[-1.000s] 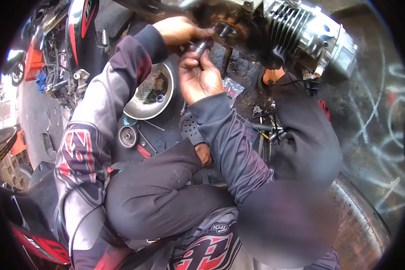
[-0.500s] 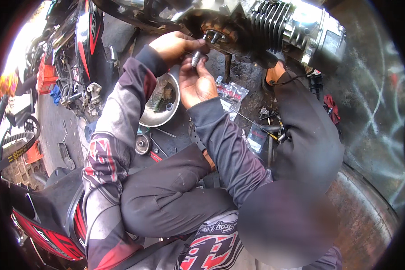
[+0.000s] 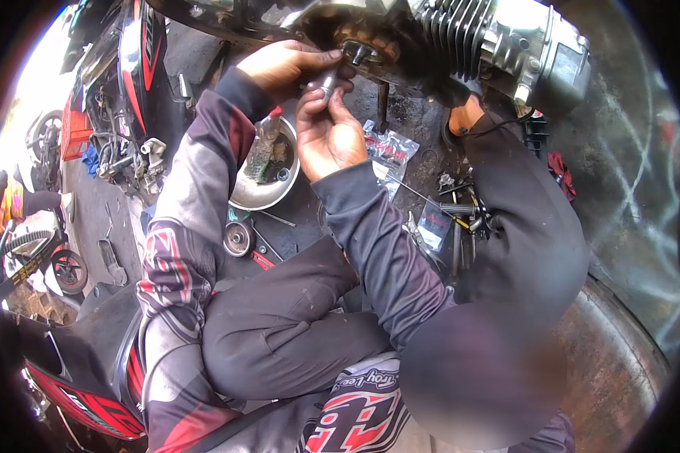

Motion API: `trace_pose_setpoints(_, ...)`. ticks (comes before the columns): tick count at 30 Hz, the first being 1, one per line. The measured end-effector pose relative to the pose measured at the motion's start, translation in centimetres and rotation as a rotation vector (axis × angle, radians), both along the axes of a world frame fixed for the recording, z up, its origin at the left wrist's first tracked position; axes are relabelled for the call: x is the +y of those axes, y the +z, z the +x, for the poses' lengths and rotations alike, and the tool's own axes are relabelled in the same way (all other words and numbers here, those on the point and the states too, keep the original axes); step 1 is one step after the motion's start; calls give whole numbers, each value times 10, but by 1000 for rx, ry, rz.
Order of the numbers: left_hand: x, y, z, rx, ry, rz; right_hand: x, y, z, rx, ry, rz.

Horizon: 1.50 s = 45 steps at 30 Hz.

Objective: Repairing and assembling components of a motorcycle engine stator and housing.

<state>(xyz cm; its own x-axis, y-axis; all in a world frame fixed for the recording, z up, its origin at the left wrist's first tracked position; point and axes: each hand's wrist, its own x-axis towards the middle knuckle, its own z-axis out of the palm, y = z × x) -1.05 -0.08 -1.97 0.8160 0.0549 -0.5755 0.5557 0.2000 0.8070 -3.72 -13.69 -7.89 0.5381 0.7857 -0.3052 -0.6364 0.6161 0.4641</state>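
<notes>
A small silver metal cylinder point(image 3: 329, 80) sits between the fingers of both my hands, just below the engine. My left hand point(image 3: 283, 69) is closed around its upper part, with the thumb stretched toward the engine's shaft. From below, my right hand point(image 3: 331, 140) pinches the lower end, palm turned up. A short dark shaft end point(image 3: 360, 56) sticks out of a round hub in the engine point(image 3: 453, 41), just right of my left fingertips. My fingers hide part of the cylinder, and I cannot tell whether it touches the shaft.
Beneath my left forearm stands a round metal basin point(image 3: 268, 198) with a bottle inside. A pulley-like wheel point(image 3: 239, 238), clear plastic packets point(image 3: 389, 155) and several tools point(image 3: 461, 211) lie on the floor. Motorcycle parts point(image 3: 140, 158) crowd the left; my bent legs point(image 3: 279, 325) are below.
The cylinder has risen slightly, and my left fingers now cover more of it. My right fingers have followed it up. The view has shifted a little.
</notes>
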Motion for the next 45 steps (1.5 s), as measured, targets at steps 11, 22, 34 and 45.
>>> trace_pose_setpoints(11, -17, 7, 4, 16, 203, 61, 2, 11, 3, -413, 37, -588)
trace_pose_setpoints(22, -10, -38, 31, -318, 205, -83, 5, 16, 3, -544, 36, -759)
trace_pose_setpoints(34, -15, -41, 26, -232, 273, -156, 4, 23, 6, -662, 93, -940)
trace_pose_setpoints(45, 0, -15, 22, 39, 99, 74, 7, 12, 12, -603, 59, -776)
